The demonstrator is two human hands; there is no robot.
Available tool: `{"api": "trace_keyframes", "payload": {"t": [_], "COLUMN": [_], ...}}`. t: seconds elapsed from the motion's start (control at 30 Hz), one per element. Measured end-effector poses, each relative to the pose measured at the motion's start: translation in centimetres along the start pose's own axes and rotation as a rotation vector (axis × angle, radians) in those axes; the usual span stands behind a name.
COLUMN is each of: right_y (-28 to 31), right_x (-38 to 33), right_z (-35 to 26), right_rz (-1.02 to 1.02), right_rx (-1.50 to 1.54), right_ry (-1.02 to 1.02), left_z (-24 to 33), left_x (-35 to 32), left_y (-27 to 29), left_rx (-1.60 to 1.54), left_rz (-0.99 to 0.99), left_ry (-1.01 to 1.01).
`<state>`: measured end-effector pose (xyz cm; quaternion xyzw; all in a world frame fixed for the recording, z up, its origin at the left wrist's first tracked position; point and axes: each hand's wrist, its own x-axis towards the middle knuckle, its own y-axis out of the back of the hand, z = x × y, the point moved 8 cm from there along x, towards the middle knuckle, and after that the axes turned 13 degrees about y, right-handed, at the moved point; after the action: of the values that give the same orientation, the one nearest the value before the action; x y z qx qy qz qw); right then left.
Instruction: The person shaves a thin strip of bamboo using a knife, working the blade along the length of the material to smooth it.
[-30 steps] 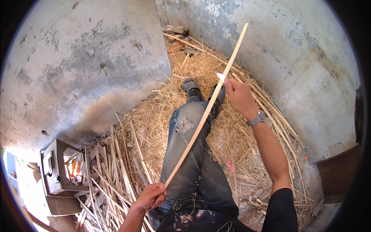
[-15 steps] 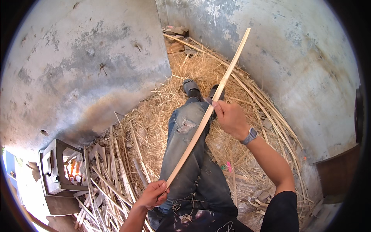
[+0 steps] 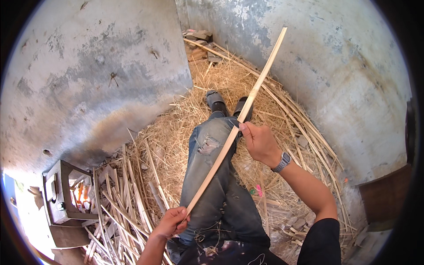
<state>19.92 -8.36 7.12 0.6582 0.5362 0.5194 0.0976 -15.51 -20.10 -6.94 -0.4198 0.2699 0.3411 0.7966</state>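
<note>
I am sitting with my legs stretched out toward the middle top of the frame, looking down at my own hands. A long, thin, pale bamboo strip (image 3: 236, 126) runs diagonally across the picture, from the lower centre up to the upper right, where its far end rises in front of the grey concrete wall (image 3: 335, 66).

My left hand (image 3: 171, 222), low in the frame just left of centre, is clenched around the lower end of the strip. My right hand (image 3: 259, 141), right of centre, grips the strip about midway along, thumb pressed against it. On that wrist I wear a grey watch (image 3: 281, 162). The strip crosses above my faded, torn jeans (image 3: 212, 176), and my dark shoes (image 3: 227, 104) point toward the top of the frame.

Under and around my legs lies a bed of dry straw (image 3: 176, 132). At the lower left is a heap of more split strips (image 3: 119, 198), lying loosely crossed. Beside that heap, at the far left edge, stands a grey hollow concrete block (image 3: 62, 194). A stained concrete surface (image 3: 88, 79) fills the upper left of the frame.
</note>
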Motion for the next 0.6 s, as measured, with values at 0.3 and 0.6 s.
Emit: {"api": "trace_keyframes", "payload": {"t": [0.3,0.6], "right_y": [2.8,4.0], "right_x": [0.9,2.4], "right_z": [2.1,3.6], "right_rz": [0.116,0.11], "right_rx": [-0.115,-0.102], "right_ry": [-0.09,-0.14], "left_z": [0.7,0.7], "left_x": [0.5,0.0], "left_y": [-0.5,-0.7], "left_rx": [-0.003,-0.005], "left_rz": [-0.042,-0.04], "left_ry": [0.032,0.015]}}
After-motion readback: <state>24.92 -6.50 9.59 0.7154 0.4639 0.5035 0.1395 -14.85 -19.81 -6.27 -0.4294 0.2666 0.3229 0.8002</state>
